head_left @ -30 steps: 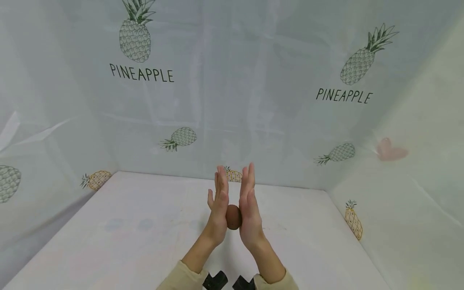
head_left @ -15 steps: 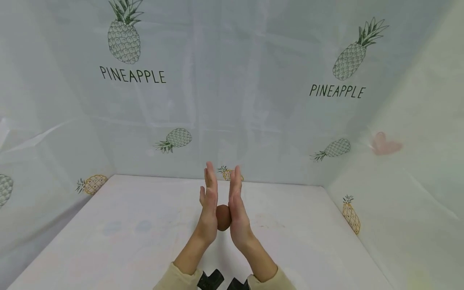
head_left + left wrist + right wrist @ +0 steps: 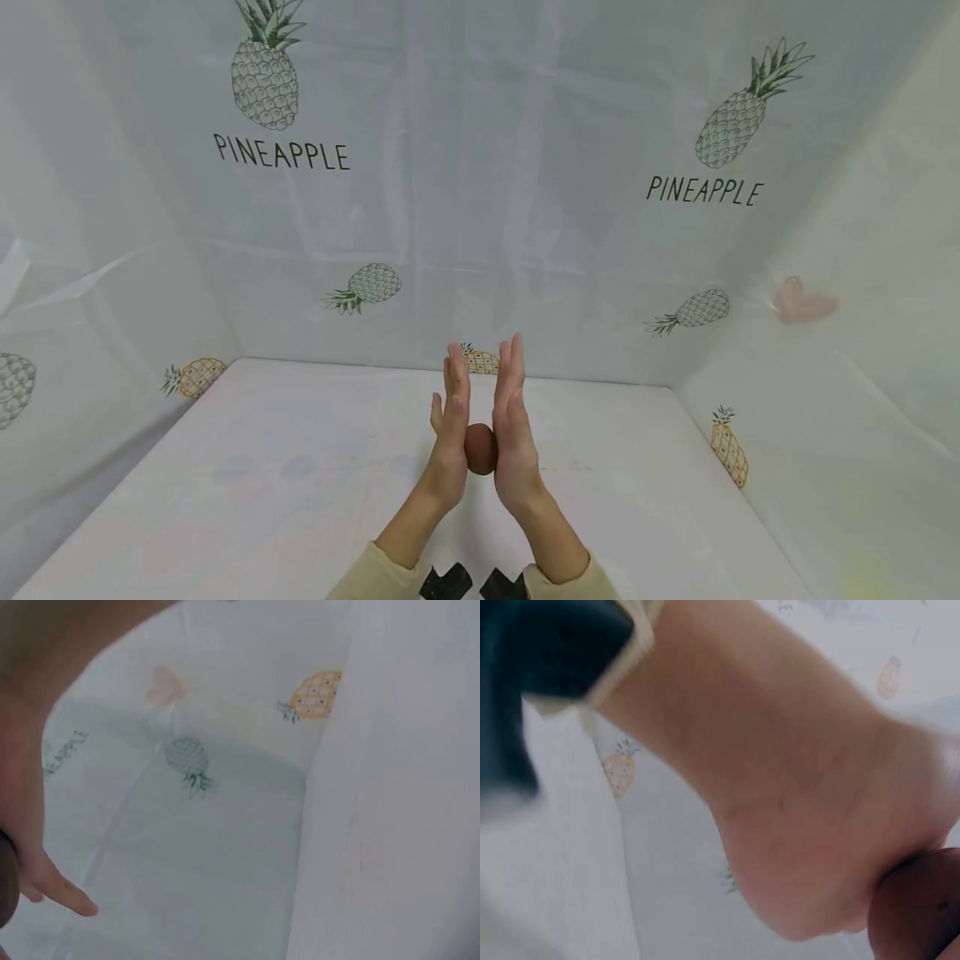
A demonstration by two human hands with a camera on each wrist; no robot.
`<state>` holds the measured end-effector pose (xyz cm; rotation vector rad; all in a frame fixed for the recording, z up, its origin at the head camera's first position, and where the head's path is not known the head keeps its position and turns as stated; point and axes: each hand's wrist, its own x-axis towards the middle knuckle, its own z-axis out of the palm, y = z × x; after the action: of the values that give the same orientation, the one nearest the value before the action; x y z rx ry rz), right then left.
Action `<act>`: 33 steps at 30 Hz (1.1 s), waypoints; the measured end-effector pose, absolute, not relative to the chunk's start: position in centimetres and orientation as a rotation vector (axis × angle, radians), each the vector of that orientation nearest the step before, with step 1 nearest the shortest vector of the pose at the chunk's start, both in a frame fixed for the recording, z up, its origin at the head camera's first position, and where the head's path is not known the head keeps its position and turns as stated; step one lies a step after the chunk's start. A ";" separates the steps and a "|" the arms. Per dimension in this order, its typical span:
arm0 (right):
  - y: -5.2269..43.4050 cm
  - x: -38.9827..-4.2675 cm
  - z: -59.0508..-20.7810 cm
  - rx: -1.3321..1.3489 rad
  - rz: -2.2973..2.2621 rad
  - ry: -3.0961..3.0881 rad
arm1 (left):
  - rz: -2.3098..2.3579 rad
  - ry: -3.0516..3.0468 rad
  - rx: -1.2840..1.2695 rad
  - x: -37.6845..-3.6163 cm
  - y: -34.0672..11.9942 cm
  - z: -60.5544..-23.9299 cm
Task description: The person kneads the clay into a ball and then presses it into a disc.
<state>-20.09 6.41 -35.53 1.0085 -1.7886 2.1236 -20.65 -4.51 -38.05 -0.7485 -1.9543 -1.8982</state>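
Between two upright palms sits a smooth brown ball (image 3: pixel 481 449), slightly egg-shaped, held above the white table (image 3: pixel 637 492). My left hand (image 3: pixel 452 437) presses it from the left and my right hand (image 3: pixel 514 437) from the right, fingers straight and pointing away from me. The palms stand apart by about the ball's width. In the right wrist view the ball (image 3: pixel 915 915) shows a small dark mark at the lower right, against a palm. The left wrist view catches only a sliver of the ball (image 3: pixel 7 881) at its left edge.
A pale curtain (image 3: pixel 480 208) printed with pineapples hangs behind the table and along both sides. Beige sleeves (image 3: pixel 378 575) cover my forearms, and black wrist mounts (image 3: pixel 447 582) show at the bottom. Faint stains (image 3: pixel 300 465) mark the tabletop.
Both hands and the ball shifted left, then back right. My right fingertips, a little lower in view than the left half a second ago, are now a little higher. The view swayed slightly.
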 end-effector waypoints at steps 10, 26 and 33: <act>5.7 -21.0 -36.7 0.951 2.324 -1.802 | -1.833 -1.924 -0.740 -19.9 -5.0 -37.2; 6.6 -20.3 -35.8 0.991 2.192 -1.767 | -1.867 -1.960 -0.771 -20.6 -4.3 -37.7; 6.5 -21.2 -36.3 0.947 2.313 -1.766 | -1.835 -1.943 -0.790 -19.8 -4.1 -37.4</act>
<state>-21.19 6.50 -36.28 0.9469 -1.7655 2.3134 -19.76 -4.07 -37.43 -0.7904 -1.9431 -1.8346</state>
